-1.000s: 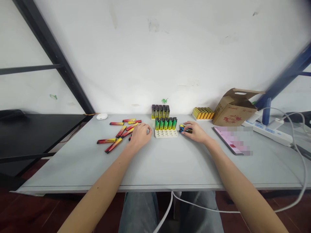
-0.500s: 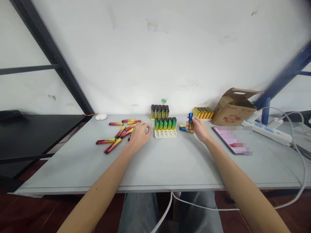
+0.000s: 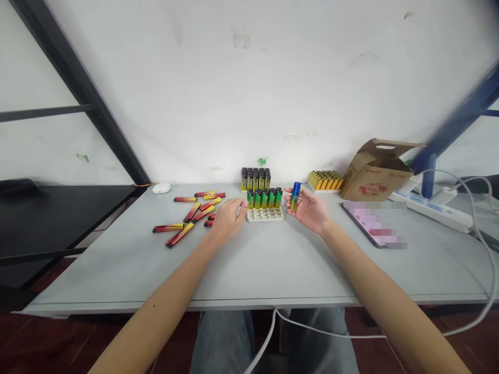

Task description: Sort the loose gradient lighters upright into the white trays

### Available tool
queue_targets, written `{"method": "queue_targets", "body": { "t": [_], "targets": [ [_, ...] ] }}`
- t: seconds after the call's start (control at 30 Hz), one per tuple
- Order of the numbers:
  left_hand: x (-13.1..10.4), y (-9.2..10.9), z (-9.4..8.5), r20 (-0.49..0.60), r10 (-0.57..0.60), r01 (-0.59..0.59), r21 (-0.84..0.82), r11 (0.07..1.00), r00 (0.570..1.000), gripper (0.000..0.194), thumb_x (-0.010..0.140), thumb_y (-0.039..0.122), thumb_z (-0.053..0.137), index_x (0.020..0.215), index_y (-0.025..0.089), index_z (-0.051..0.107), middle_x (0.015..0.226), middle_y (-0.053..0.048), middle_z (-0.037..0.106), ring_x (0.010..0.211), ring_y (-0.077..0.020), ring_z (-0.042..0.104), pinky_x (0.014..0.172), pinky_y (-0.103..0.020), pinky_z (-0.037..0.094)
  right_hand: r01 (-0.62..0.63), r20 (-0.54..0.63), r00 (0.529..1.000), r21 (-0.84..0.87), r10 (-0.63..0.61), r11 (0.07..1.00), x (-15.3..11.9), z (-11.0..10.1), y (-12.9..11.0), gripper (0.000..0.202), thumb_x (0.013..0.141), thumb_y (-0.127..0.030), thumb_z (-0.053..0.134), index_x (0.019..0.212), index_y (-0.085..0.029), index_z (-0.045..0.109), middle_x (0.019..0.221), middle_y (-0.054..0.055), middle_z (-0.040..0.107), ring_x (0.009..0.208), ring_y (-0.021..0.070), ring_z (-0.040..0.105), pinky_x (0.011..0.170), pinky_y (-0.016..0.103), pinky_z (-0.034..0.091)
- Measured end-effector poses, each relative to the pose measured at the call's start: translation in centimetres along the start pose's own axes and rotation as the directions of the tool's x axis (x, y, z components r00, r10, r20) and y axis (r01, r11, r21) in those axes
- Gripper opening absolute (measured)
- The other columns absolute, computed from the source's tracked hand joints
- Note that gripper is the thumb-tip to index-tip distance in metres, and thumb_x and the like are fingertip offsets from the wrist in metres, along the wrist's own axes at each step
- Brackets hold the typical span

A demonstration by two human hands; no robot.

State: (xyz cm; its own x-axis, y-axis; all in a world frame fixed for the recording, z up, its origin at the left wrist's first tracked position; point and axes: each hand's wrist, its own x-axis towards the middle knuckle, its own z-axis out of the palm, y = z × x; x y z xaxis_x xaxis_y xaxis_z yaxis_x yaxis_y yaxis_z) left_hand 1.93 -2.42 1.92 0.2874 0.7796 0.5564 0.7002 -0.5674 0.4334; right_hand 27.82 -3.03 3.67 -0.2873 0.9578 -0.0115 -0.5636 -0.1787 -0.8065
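My right hand holds a shiny blue-and-yellow lighter between thumb and fingers, tilted slightly, just right of the white rack. My left hand rests low at the rack's left side, fingers loosely bent and thumb apart, with no object visible in it. The white rack has rows of holes; green-and-yellow lighters stand upright along its back row, and the front holes are bare. Red-and-gold lighters lie scattered left of my left hand, some partly hidden by it.
Behind stands a group of dark-topped yellowish lighters. A tray of yellow lighters sits near an open cardboard box. A phone, power strip and white cable lie right; a white case lies far left.
My right hand has moved left toward the rack with the blue-and-yellow lighter, turning its palm up more. My left hand has shifted slightly right, closer to the rack.
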Motion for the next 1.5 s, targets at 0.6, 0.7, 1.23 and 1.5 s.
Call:
{"method": "queue_targets", "body": {
  "t": [0.6,0.7,1.23,1.5],
  "targets": [
    [-1.3,3.0,1.9,0.180,0.123,-0.077,-0.241,0.968,0.976,0.025,0.087,0.039,0.057,0.104,0.021,0.061,0.103,-0.006,0.070,0.093,-0.0222,0.066,0.081,-0.034,0.049,0.439,0.190,0.894,-0.541,-0.405,0.717,-0.1,2.2,4.3,0.029,0.061,-0.034,0.084,0.076,-0.022,0.063,0.117,0.007,0.063,0.109,0.0217,0.059,0.095,0.039,0.047],
    [-1.5,3.3,2.1,0.158,0.109,-0.058,-0.295,0.954,0.981,0.015,0.085,0.028,0.056,0.098,0.021,0.061,0.094,-0.003,0.071,0.084,-0.0193,0.067,0.078,-0.032,0.050,0.472,0.228,0.876,-0.582,-0.424,0.663,-0.1,2.4,4.6,0.026,0.063,-0.032,0.083,0.077,-0.022,0.064,0.115,0.007,0.061,0.113,0.0216,0.056,0.100,0.039,0.042],
    [0.3,3.0,1.1,0.310,-0.326,0.424,-0.821,0.382,0.893,0.028,0.077,0.035,0.062,0.094,0.019,0.046,0.067,-0.003,0.069,0.060,-0.0202,0.068,0.057,-0.032,0.053,0.263,-0.194,0.862,-0.618,-0.468,0.741,1.7,-1.0,3.1,0.036,0.083,-0.055,0.053,0.080,-0.020,0.064,0.086,0.004,0.066,0.071,0.0143,0.059,0.064,0.027,0.045],
    [1.0,2.5,-0.1,0.360,-0.449,0.458,-0.879,0.130,0.818,0.011,0.082,0.027,0.045,0.085,0.017,0.050,0.075,-0.005,0.068,0.069,-0.0178,0.066,0.066,-0.032,0.052,0.167,0.162,0.799,-0.985,-0.580,-0.045,1.2,-2.2,2.8,0.029,0.091,-0.039,0.043,0.089,-0.020,0.066,0.098,0.009,0.068,0.100,0.0253,0.057,0.093,0.039,0.042]
  ]
}}
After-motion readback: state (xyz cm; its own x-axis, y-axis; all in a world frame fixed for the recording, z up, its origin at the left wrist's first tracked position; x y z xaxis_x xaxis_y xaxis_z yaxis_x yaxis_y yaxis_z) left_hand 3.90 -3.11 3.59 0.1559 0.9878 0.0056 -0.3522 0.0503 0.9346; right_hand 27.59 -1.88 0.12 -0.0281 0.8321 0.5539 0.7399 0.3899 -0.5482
